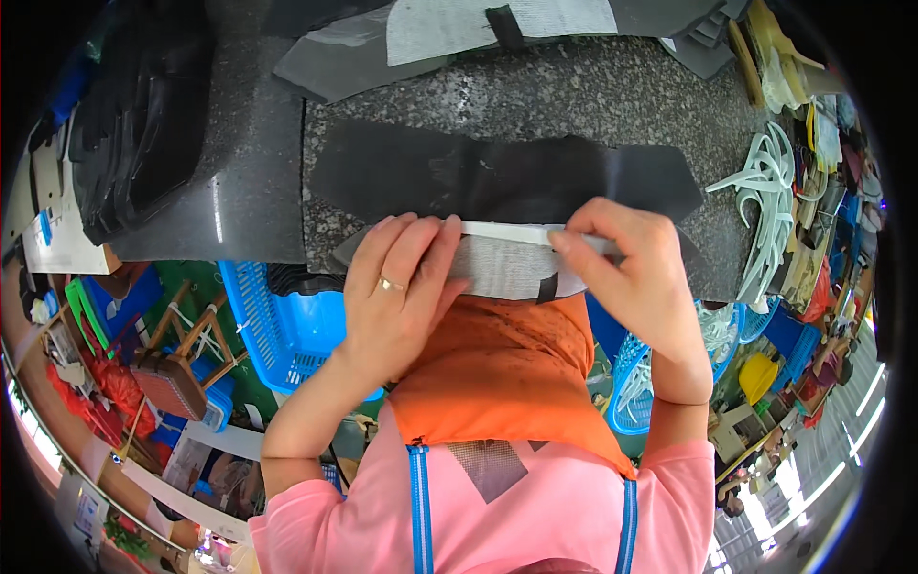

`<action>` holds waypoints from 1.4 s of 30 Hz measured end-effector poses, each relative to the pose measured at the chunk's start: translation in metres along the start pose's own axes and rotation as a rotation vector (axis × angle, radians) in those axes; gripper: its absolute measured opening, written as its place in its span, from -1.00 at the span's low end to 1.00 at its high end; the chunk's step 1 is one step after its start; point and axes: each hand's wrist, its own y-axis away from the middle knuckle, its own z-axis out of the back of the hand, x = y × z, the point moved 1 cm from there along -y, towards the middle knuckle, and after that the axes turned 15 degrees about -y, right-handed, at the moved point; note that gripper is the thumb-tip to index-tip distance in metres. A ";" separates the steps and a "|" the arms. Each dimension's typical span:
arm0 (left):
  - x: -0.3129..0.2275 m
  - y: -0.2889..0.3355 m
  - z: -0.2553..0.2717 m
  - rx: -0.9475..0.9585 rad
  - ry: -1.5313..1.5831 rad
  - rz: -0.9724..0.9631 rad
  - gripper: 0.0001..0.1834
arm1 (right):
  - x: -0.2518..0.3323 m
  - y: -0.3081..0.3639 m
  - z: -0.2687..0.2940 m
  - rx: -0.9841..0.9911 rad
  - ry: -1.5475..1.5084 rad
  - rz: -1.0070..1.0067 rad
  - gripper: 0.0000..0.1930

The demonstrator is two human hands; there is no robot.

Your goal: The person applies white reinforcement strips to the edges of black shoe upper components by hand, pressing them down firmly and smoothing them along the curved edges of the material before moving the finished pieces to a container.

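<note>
A narrow white strip lies along the upper edge of a grey fabric-faced piece with a small black tab. My left hand, wearing a ring, rests over the left part of that piece, its fingers stretched flat with the tips at the strip's left end. My right hand pinches the right part of the strip between thumb and forefinger. Just beyond both hands lies a long black shaped panel. An orange apron is below the piece's near edge.
Grey and white cut pieces lie at the far side of the speckled tabletop. Black panels are stacked at left. Pale strips hang over the right edge. Blue baskets stand below the table on both sides.
</note>
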 end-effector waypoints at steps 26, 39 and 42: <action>-0.058 -0.039 -0.007 0.071 -0.107 -0.220 -0.75 | -0.025 0.008 0.072 -0.200 0.782 -0.098 -0.58; -0.008 0.029 -0.024 -0.155 -0.264 0.003 -0.73 | 0.007 -0.013 -0.028 -0.025 0.252 0.672 -0.73; -0.003 0.033 -0.023 -0.135 -0.133 -0.043 -0.72 | -0.010 0.009 -0.033 0.221 0.238 0.810 -0.75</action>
